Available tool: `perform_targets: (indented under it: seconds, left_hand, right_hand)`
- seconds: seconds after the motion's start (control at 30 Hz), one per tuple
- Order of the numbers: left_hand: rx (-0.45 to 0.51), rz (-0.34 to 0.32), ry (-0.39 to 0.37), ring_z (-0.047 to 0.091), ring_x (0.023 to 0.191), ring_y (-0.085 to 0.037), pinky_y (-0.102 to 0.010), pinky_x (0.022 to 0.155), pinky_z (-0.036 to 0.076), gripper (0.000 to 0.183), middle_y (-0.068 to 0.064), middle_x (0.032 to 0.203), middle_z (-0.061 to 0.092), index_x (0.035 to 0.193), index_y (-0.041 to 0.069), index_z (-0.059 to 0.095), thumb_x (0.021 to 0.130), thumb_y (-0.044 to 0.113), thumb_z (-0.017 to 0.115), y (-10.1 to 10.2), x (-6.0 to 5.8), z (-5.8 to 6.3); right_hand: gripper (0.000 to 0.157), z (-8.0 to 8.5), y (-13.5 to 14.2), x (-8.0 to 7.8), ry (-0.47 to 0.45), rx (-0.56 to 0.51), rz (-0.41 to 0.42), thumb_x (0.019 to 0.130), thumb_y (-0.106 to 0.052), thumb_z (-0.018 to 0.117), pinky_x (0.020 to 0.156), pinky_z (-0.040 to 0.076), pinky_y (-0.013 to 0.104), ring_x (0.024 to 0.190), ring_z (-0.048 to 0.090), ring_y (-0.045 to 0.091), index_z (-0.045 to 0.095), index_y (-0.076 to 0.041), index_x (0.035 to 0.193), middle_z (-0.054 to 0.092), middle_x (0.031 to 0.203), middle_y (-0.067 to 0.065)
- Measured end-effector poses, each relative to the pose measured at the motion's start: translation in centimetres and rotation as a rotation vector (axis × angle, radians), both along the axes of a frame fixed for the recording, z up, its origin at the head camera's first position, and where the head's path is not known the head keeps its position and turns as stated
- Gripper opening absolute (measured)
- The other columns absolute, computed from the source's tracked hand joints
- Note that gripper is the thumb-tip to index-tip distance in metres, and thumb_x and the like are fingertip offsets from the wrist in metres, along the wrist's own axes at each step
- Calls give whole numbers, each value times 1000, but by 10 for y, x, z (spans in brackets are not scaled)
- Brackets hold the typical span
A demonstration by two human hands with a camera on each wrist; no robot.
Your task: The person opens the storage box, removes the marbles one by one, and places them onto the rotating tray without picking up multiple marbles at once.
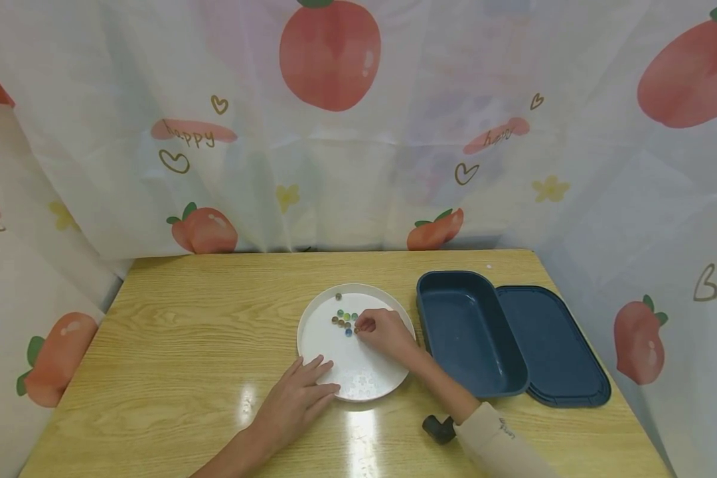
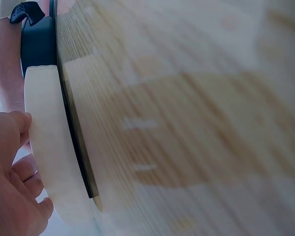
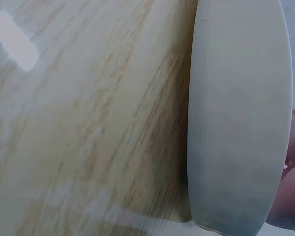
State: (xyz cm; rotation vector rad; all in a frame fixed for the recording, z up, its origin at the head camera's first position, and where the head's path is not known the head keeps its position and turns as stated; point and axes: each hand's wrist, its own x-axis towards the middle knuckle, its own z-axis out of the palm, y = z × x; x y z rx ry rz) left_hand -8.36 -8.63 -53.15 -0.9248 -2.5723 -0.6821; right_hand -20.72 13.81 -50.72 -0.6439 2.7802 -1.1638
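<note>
A round white plate [image 1: 317, 348] with a low rim lies on the wooden table. Several small glass marbles [image 1: 346, 317], green, brown and blue, are clustered on it, and one marble [image 1: 338, 297] sits apart near the far rim. My right hand [image 1: 390, 335] reaches over the plate's right side, its curled fingertips pinching a brown marble [image 1: 356, 330] beside the cluster. My left hand [image 1: 299, 398] rests on the near left rim with fingers spread. From the left wrist, that hand [image 2: 14, 177] touches the plate's side wall [image 2: 54, 132]. In the right wrist view the plate wall [image 3: 241, 118] hides most of the right hand [image 3: 291, 191].
Right of the plate stands a deep dark blue box [image 1: 466, 332]. Its matching flat lid [image 1: 556, 348] lies alongside, against the box's right edge. A black elbow-shaped piece [image 1: 438, 430] is by the right sleeve [image 1: 496, 438]. Printed curtains [image 1: 346, 166] hang behind the table [image 1: 215, 318].
</note>
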Motion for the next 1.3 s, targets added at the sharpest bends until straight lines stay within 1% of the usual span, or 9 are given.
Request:
perform_targets:
  seconds: [0.17,0.37,0.53,0.67,0.8,0.9,1.0,1.17,1.3]
  left_hand:
    - [2,-1,-6,54,129,-29,-56,108,38,15,-9,131,65,104,19,80,90,22,74,0,0,-1]
    - [-2,0,-7,54,129,-29,-57,108,38,15,-9,131,65,104,19,80,90,22,75,0,0,1]
    - [-9,1,-10,54,129,-29,-57,108,39,15,-9,131,64,104,19,79,90,22,74,1,-1,2]
    - [-9,2,-10,54,129,-29,-57,107,39,15,-9,131,64,104,19,79,91,22,74,1,-1,2]
    - [-18,-2,1,54,129,-29,-56,108,39,15,-9,131,65,105,19,79,91,22,74,1,-2,3]
    - [-24,-6,5,54,129,-29,-56,108,39,16,-9,131,65,106,19,79,91,22,73,2,-2,4]
    - [-27,-7,0,55,128,-29,-57,108,39,16,-9,131,65,106,19,79,91,22,73,2,-3,5]
    - [-26,-16,-10,54,129,-29,-57,108,39,18,-9,131,65,108,18,78,92,22,72,1,-4,6]
    - [-34,-22,9,54,129,-28,-56,107,39,23,-8,132,64,114,16,76,92,20,72,0,-4,9]
  right_hand:
    - [9,0,-1,0,-8,12,-14,82,1,77,67,55,23,71,65,9,73,-7,85,69,77,-3]
    - [9,1,-2,0,-7,15,-17,82,0,78,66,54,22,71,65,9,73,-6,86,70,78,-3]
    - [9,2,-1,0,10,17,-17,82,0,78,67,55,25,73,66,11,73,-6,88,70,79,-1]
    - [11,3,-1,0,8,30,-43,82,-3,79,70,56,26,76,66,12,74,-7,91,71,83,-1]
    - [8,6,0,0,31,21,-70,84,-8,79,70,55,27,76,66,11,74,-9,91,70,82,-4]
    - [6,12,2,0,68,18,-69,87,-12,76,70,56,30,76,67,13,74,-9,92,71,83,-3]
    - [10,21,4,2,98,42,-52,92,-15,72,74,56,34,83,68,18,74,-8,98,72,92,1]
    - [21,38,10,9,134,83,-22,98,-20,66,85,56,40,101,65,26,71,-6,113,69,112,8]
    - [28,52,17,16,206,145,-9,100,-27,63,93,53,45,117,61,27,69,-11,122,64,128,7]
